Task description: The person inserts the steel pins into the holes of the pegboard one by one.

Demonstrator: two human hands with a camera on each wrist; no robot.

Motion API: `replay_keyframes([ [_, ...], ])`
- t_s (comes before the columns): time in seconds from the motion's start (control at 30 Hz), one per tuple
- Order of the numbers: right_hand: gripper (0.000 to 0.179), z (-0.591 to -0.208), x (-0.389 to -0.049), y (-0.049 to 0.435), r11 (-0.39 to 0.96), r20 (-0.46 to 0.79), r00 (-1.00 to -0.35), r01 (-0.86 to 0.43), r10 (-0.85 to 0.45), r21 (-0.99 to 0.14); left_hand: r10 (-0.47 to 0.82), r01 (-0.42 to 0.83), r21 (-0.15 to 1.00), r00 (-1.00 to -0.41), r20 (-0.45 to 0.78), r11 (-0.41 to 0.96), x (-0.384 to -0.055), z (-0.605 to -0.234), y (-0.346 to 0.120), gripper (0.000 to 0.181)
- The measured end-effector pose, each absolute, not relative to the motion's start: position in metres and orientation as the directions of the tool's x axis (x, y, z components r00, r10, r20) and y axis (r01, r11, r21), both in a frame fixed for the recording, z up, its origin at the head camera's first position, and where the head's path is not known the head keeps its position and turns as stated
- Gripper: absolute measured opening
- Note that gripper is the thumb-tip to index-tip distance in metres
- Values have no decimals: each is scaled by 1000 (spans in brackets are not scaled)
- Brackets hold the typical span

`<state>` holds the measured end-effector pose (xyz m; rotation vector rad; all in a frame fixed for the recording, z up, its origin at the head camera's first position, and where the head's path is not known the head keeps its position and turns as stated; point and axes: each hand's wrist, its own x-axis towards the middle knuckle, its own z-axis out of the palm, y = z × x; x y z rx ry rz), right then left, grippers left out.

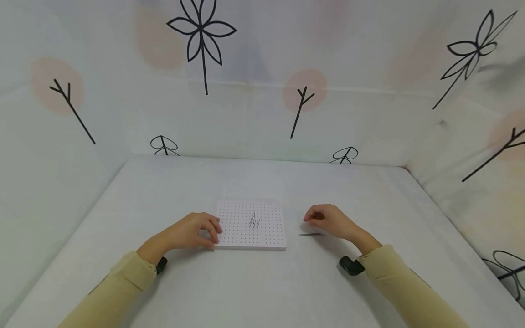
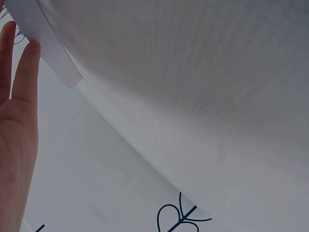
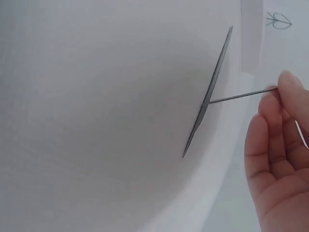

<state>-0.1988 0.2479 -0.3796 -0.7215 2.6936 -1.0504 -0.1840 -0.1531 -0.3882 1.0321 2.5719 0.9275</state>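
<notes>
Currently: left fingers (image 1: 209, 224) spread against one pegboard (image 1: 239, 228); right fingers (image 3: 258, 140) pinching one pin (image 3: 244, 95); tweezers (image 3: 208, 96), one pair

In the left wrist view, the picture's edge cuts my left hand (image 2: 21, 130) and the board (image 2: 48, 46) beyond its fingertips. In the right wrist view, the edge cuts my right hand (image 3: 285, 164); its fingers hide one end of the pin (image 3: 244, 95). Just right of my left hand, the thin sticks (image 1: 254, 220) are too small to count.
</notes>
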Motion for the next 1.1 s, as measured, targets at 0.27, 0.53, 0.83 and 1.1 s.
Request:
replay_keyframes([
  [0.27, 4, -380, -196, 241, 599, 82, -886, -374, -456, -709, 685, 539, 639, -728, 24, 550, -183, -389, -152, 12],
  [0.53, 6, -382, -195, 239, 525, 74, -888, -333, -453, -784, 685, 540, 640, -728, 28, 547, -183, -388, -151, 13],
  [0.83, 5, -385, -194, 239, 555, 55, -884, -339, -465, -759, 685, 543, 637, -728, 34, 546, -183, -387, -152, 13],
  [1.1, 9, -381, -195, 233, 528, 83, -888, -342, -453, -777, 680, 541, 628, -732, 26, 559, -184, -387, -153, 13],
])
